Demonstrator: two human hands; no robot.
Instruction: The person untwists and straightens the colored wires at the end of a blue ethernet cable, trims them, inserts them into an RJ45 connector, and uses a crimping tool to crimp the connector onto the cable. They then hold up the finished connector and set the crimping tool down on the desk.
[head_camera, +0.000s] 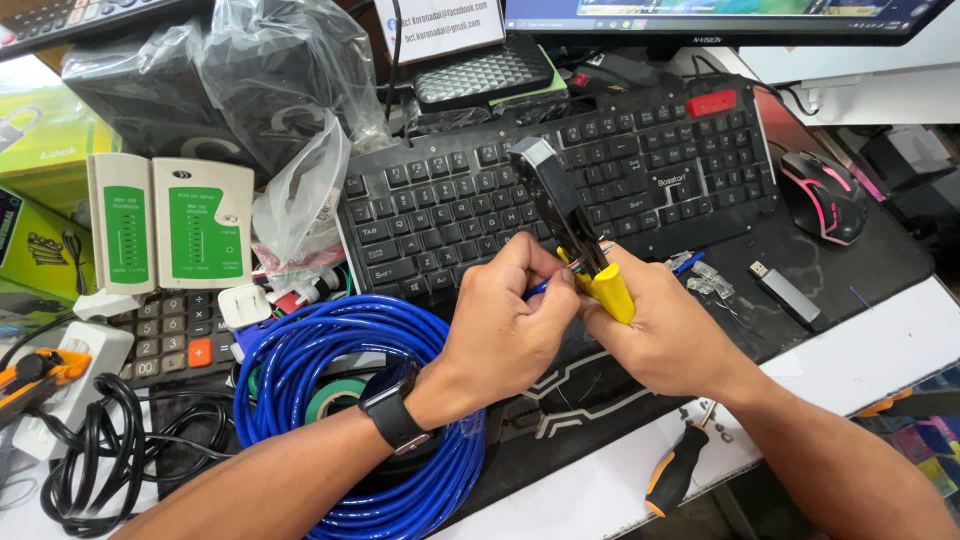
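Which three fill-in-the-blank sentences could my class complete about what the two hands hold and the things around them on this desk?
1. The right hand grips a crimping tool with black jaws and ______ handles.
2. The left hand wears a black ______ on its wrist.
3. The coiled blue network cable lies in front of a black computer ______ on the desk.

Missing words: yellow; watch; keyboard
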